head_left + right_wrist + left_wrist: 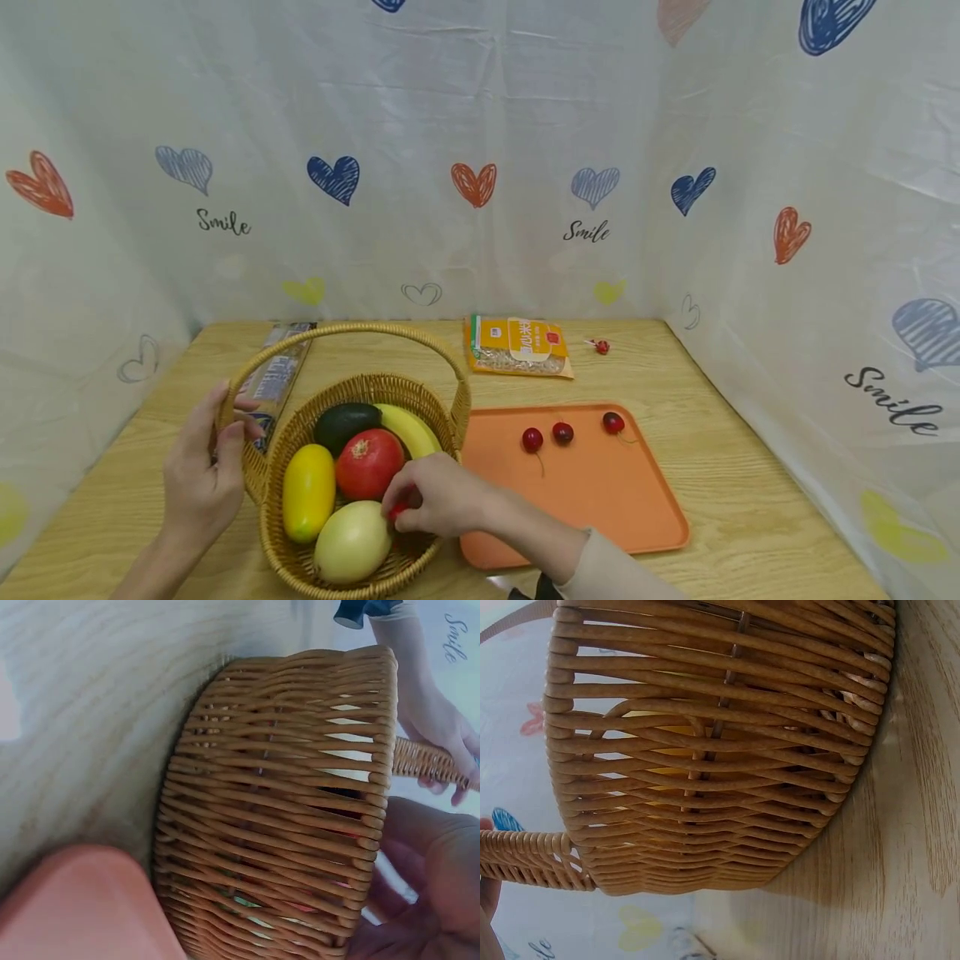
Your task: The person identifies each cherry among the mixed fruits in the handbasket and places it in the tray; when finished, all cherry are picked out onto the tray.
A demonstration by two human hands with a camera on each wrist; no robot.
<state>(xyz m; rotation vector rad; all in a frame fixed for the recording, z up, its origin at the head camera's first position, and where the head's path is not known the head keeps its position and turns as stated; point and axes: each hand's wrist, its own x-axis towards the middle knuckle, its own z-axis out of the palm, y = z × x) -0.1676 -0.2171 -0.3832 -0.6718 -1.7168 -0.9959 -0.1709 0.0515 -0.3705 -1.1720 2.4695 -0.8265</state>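
A wicker basket (375, 385) with a tall arched handle (360, 327) stands on the wooden table. My left hand (206, 471) grips the handle's left side. Inside lie a yellow melon-like fruit (309, 492), a dark green avocado-like fruit (347, 427), a banana (412, 429), a red pomegranate (369, 464) and a pale yellow-green round fruit (352, 543). Over the basket's right front my right hand (442, 497) pinches a small red thing (397, 510), mostly hidden by the fingers; I cannot tell its kind. In the right wrist view the hand (442, 877) reaches over the rim.
An orange tray (570, 508) right of the basket bears three dark red cherries (562, 432). Behind it lie an orange grain packet (521, 346) and a small red wrapped item (602, 346). A clear, blue-printed package (273, 377) lies at the back left. A printed curtain encloses the table.
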